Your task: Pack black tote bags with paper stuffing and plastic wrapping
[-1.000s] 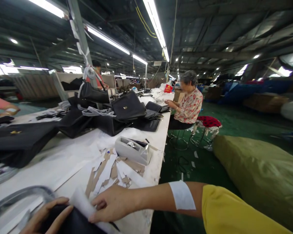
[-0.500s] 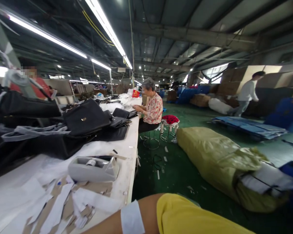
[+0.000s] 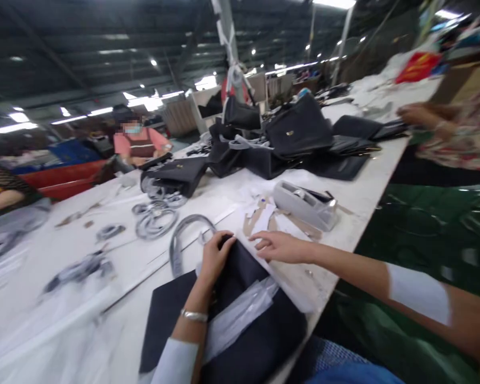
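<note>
A black handbag (image 3: 264, 330) lies in front of me near the table edge, with a strip of clear plastic wrap (image 3: 242, 314) across it. My left hand (image 3: 216, 256) grips the bag's upper edge, thumb and fingers closed on it. A wrapped grey handle (image 3: 177, 242) loops up beside that hand. Along the bag's right side runs a thin white sheet (image 3: 280, 280). My right hand (image 3: 282, 247) hovers at the sheet's upper end, its fingers apart and slightly bent; whether they touch it is unclear.
A grey tape dispenser (image 3: 304, 205) stands beyond my right hand, by paper scraps (image 3: 264, 217). Black bags (image 3: 298, 133) are piled at the back. Coiled wrapped straps (image 3: 156, 218) lie to the left. Co-workers sit across the table and at the right.
My view has swung left and down onto the table. Both hands now show at the black handbag; before, only my right arm was in view.
</note>
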A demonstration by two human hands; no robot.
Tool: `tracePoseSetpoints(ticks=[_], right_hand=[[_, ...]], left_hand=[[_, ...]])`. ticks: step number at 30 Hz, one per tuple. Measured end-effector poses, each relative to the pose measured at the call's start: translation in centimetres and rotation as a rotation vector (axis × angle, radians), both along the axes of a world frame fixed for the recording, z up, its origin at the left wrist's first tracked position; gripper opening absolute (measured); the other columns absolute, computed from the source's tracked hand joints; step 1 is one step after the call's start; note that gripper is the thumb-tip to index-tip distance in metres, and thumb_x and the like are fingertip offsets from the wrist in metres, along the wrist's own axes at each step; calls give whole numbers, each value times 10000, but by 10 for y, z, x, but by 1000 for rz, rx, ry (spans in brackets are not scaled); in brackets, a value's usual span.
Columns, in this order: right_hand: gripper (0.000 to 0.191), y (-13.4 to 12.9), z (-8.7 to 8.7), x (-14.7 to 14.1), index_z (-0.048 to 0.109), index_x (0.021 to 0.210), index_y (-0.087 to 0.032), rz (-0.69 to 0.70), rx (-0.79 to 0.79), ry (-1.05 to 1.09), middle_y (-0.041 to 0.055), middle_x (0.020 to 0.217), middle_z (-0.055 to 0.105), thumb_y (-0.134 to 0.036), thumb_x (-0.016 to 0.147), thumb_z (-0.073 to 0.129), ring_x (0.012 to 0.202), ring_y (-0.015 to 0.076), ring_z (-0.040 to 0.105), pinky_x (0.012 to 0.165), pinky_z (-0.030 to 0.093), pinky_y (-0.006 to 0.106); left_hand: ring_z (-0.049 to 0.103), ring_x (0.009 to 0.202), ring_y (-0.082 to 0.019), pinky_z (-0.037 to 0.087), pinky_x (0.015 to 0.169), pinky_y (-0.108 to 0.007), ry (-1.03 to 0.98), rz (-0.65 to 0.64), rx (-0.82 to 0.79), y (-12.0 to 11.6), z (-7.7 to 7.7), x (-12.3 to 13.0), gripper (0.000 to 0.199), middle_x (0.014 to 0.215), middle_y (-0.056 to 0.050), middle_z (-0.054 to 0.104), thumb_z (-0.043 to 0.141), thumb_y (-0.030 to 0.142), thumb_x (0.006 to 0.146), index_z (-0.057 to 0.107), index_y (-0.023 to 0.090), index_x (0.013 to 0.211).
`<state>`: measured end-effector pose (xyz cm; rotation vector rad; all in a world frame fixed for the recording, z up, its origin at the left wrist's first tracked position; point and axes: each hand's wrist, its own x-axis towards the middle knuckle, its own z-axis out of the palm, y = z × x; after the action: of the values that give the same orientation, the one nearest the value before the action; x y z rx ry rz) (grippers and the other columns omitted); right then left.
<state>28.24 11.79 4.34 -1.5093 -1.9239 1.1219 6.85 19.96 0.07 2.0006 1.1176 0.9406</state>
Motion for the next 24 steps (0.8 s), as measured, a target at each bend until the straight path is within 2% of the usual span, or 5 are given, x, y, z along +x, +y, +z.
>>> tracePoseSetpoints(ticks=[5,10,13,18,24], right_hand=[[308,-51,-23,26,672,865,-223,-111,-46,50,33,776,702,-488,906,520,725,194,664,670,521,285],[523,-85,-74,23,704,997,-273,-238,-122,116,80,902,738,-696,706,602,879,293,704,764,580,338],[583,-73,-92,21,736,994,-286,-307,-49,136,101,963,748,-743,666,583,950,328,702,833,589,365],[453,-23,-31,48,763,1028,-300,-79,114,7,78,1033,753,-627,851,506,971,310,695,862,569,393],[453,104,57,161,596,1330,-152,-446,564,-370,119,1363,594,-395,954,526,1218,259,569,1063,389,324]], left_hand=[[636,1020,-223,469,963,-343,-13,13,32,0,-5,-6,158,1056,-54,710,599,270,906,675,226,1038],[552,1221,-230,394,1087,-348,38,63,151,-19,16,1,281,1260,-57,656,629,261,901,663,261,1180],[579,1195,-225,417,1063,-348,144,-116,187,-37,39,0,301,1259,-53,667,546,297,960,650,281,1242],[572,1244,-273,431,1066,-358,265,-408,69,-57,71,-4,404,1382,-76,598,695,413,861,674,267,1237],[645,1132,-256,507,975,-378,-31,-302,-218,13,90,12,398,1248,-84,685,628,394,903,638,255,1276]])
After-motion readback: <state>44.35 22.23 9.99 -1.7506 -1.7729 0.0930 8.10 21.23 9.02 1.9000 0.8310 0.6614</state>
